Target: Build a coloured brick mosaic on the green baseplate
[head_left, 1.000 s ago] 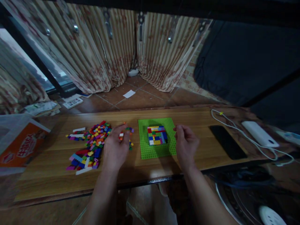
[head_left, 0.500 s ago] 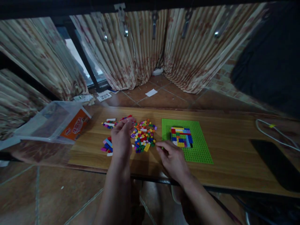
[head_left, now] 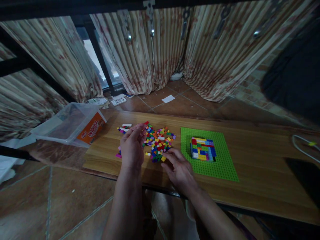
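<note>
My left hand [head_left: 132,146] is raised over the left side of the loose bricks, thumb and fingertips drawn together. Whatever it may hold is too small to make out; a red brick [head_left: 146,123] shows just beyond the fingertips. My right hand [head_left: 178,166] reaches to the near right edge of the pile of small coloured bricks [head_left: 156,145]. Its thumb and forefinger are apart, close to a yellow brick [head_left: 163,159]. Right of that hand, a multicoloured square brick build [head_left: 203,149] sits on a green baseplate [head_left: 225,160].
A clear plastic bin [head_left: 60,128] with an orange label stands at the left end of the wooden table [head_left: 105,156]. Longer bricks [head_left: 125,128] lie partly behind my left hand. A black flat object [head_left: 303,173] and a white cable [head_left: 300,146] are at the right.
The view has swung slightly left, so the table things appear further right. My right hand has moved onto the pile's edge, its fingers now more spread. My left hand stays raised.
</note>
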{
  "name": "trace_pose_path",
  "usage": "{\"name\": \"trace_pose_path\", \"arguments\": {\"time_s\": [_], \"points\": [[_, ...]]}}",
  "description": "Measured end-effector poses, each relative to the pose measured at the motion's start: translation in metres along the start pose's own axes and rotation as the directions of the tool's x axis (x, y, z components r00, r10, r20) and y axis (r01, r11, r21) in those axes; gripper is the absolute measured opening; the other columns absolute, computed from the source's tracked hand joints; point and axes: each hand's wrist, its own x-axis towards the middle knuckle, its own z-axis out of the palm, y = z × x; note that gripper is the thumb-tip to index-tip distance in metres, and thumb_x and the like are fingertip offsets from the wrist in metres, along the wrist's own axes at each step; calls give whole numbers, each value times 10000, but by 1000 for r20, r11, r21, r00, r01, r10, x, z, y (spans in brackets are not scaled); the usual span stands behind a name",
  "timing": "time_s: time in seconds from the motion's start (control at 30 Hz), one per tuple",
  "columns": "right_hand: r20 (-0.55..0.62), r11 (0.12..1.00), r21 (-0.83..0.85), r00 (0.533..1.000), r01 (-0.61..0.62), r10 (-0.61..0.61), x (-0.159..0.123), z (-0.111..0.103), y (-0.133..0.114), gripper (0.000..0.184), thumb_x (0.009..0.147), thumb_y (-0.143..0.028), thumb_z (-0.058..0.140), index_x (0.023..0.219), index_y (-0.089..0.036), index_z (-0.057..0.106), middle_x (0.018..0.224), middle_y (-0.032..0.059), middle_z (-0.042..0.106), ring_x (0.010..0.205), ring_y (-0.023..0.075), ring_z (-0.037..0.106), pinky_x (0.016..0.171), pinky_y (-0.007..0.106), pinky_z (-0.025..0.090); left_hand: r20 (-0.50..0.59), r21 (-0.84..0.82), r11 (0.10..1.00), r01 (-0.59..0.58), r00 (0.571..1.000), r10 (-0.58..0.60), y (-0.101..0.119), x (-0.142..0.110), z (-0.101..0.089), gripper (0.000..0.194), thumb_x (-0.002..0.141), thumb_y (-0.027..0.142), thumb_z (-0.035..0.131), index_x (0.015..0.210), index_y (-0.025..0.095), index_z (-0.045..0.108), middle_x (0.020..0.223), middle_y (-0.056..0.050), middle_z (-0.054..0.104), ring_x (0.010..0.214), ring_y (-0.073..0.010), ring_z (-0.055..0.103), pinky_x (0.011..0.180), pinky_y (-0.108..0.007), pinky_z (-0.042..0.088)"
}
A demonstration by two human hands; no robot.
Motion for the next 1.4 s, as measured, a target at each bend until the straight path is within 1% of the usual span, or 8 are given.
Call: {"name": "trace_pose_path", "arguments": {"time_s": [0.13,0.37,0.47,0.6,0.73,0.87,1.07,1.4], "points": [[-24,999,-27,999,25,-25,-1,6,2,260,882,-215,527,1100,-256,662,1227,84,553,1012,225,616,868,367,543,-49,-103,995,6,999,-11,8,6,-9,115,609,171,718,708,135,672,733,5,657,623,-45,571,591,-138,456],[-126,998,-46,992,-33,27,1,3,4,277,893,-166,458,1060,-224,672,1238,114,535,973,210,639,915,376,527,-113,-158,987,-27,994,9,16,10,-20,104,616,145,688,718,127,686,734,5,650,629,-39,560,579,-129,447],[-111,998,-54,994,13,-19,1,8,2,299,904,-169,448,1103,-216,666,1264,116,522,971,198,636,919,365,526,-100,-156,988,-13,995,-2,16,9,-20,114,607,150,699,716,118,690,720,5,641,612,-38,543,568,-129,444],[-79,990,-133,996,37,-47,2,17,-1,308,907,-194,463,1135,-206,669,1300,122,520,1098,253,586,918,397,528,-95,-166,986,6,995,-23,15,8,-18,127,600,152,713,716,111,683,719,7,643,598,-35,537,555,-128,437],[-62,983,-183,998,18,-30,5,21,-3,300,897,-198,475,1120,-191,676,1316,136,515,1149,287,560,926,426,526,-101,-172,984,42,993,-60,16,7,-17,133,606,140,709,733,113,680,740,-1,658,612,-39,553,577,-133,448],[-51,985,-175,999,-8,0,6,19,-3,241,887,-204,493,1026,-193,690,1289,133,533,1139,286,569,938,435,520,-97,-158,986,52,993,-67,17,7,-17,123,611,133,699,730,117,677,725,0,659,599,-37,551,571,-131,440],[-47,984,-176,999,5,-13,5,19,0,291,886,-221,504,1129,-208,664,1315,126,520,1133,280,570,941,444,517,-90,-142,987,69,993,-82,16,6,-18,138,616,155,703,747,121,676,742,-2,666,612,-46,562,570,-140,440],[-51,986,-163,998,-44,36,7,22,-4,249,897,-191,478,1011,-228,696,1337,106,504,1185,290,526,949,445,502,-66,-83,993,81,994,-86,13,4,-14,143,622,173,718,748,120,676,729,0,656,613,-48,574,578,-131,462]]}}
